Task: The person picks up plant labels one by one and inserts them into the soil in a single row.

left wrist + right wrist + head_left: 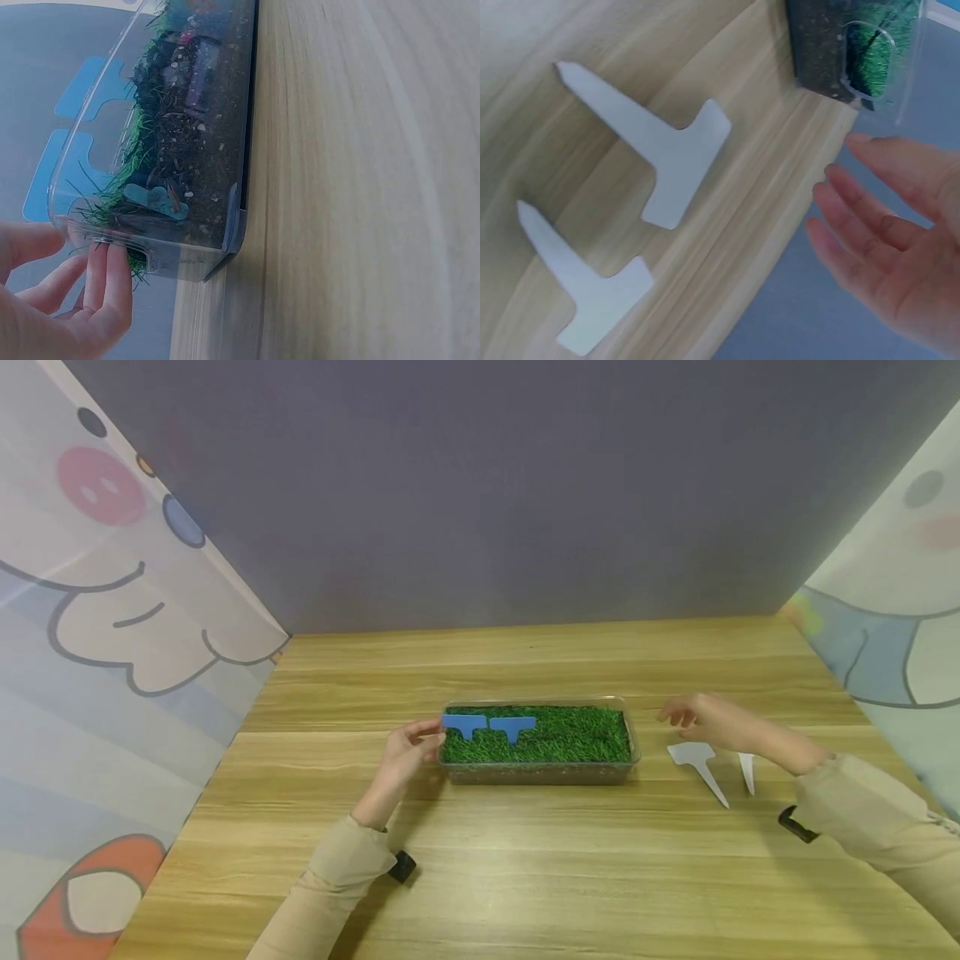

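Observation:
A clear plastic planter box (540, 773) of green grass (570, 735) over dark soil sits on the table. Two blue T-shaped plant labels (464, 723) stand in the grass at its left side. My left hand (401, 760) is at the box's left end. In the left wrist view its fingertips (112, 259) touch the end wall, with the thumb near the rim. My right hand (708, 720) hovers right of the box, fingers loosely bent and holding nothing. Below it lie two white T-shaped plant labels (679, 154), flat on the wood; the hand partly covers one in the head view.
The light wood table (525, 877) ends at a grey panel (480, 493) behind the box. Cartoon-printed walls (105, 627) stand at both sides. Through the box's side, a small blue piece (157, 201) shows in the soil.

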Available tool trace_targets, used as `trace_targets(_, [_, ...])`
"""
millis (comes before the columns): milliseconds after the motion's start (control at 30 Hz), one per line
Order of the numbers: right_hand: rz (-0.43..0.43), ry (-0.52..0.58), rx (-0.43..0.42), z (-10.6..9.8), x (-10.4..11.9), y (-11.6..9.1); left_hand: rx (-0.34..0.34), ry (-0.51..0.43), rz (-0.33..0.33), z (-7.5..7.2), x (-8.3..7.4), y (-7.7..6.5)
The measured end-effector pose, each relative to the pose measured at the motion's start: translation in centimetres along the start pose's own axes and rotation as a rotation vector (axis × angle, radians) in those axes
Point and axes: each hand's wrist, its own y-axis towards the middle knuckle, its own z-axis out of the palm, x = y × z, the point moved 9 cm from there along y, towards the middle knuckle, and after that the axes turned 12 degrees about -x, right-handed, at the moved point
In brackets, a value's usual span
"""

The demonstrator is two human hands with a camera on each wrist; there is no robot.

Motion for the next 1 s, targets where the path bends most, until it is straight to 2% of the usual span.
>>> trace_targets(467, [0.039, -0.056, 0.136, 1.9, -1.9, -1.2, -0.002, -0.010, 0.018, 0.0, -0.1, 0.1])
trace_targets(1000, [-0.034, -0.137, 0.117, 2.9, -2.7, -2.4, -0.004, 0.002, 0.014, 0.0, 0.0, 0.2])
